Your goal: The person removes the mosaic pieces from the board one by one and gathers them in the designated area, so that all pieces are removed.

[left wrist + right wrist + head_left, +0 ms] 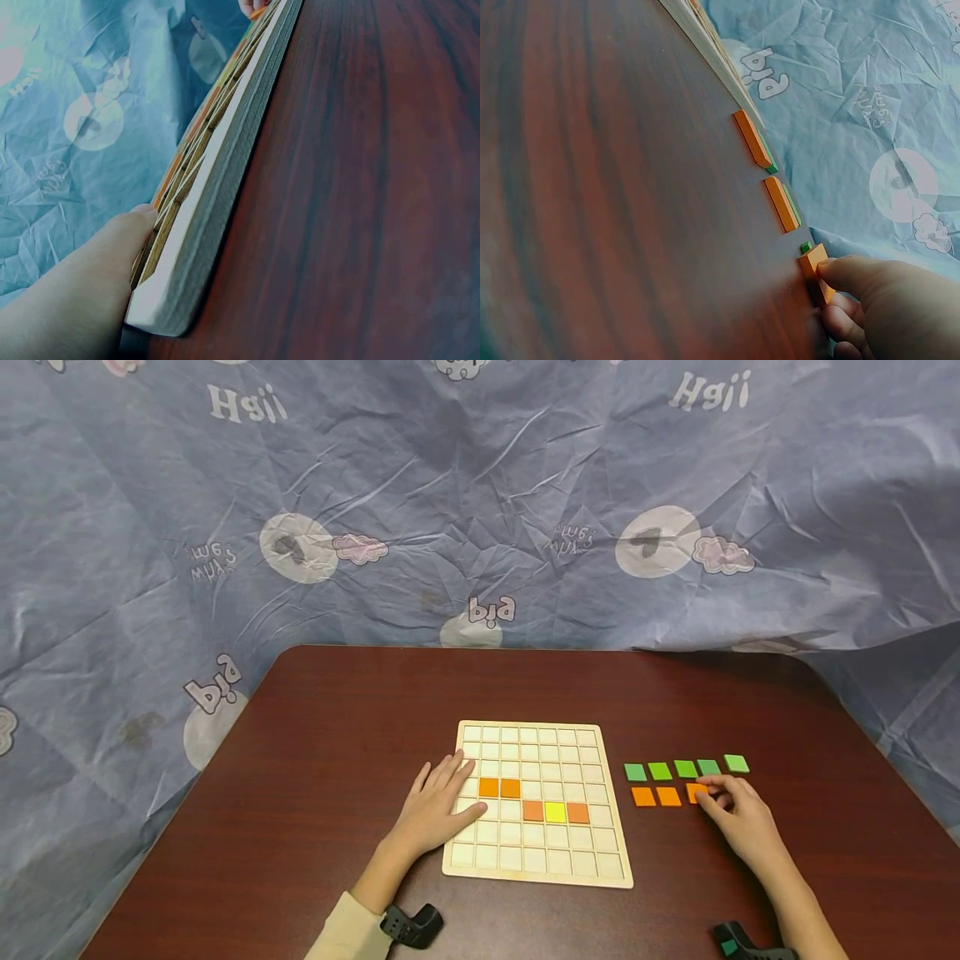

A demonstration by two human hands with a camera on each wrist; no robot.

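Note:
My left hand (433,806) rests with straight, spread fingers on the left edge of a pale wooden grid board (536,875). In the left wrist view its thumb (124,236) lies over the board's rim. Two orange tiles (498,787) sit side by side in the board, and a yellow tile (555,812) lies between two reddish-orange tiles one row nearer. To the right of the board, my right hand (738,818) pinches an orange tile (817,274) between thumb and fingers. That tile is tilted in the right wrist view, at the end of the orange row.
Two more orange tiles (656,797) lie right of the board. Behind them runs a row of several green tiles (660,771). All this is on a dark reddish-brown table (360,718), with a patterned grey-blue cloth (450,485) hanging behind it.

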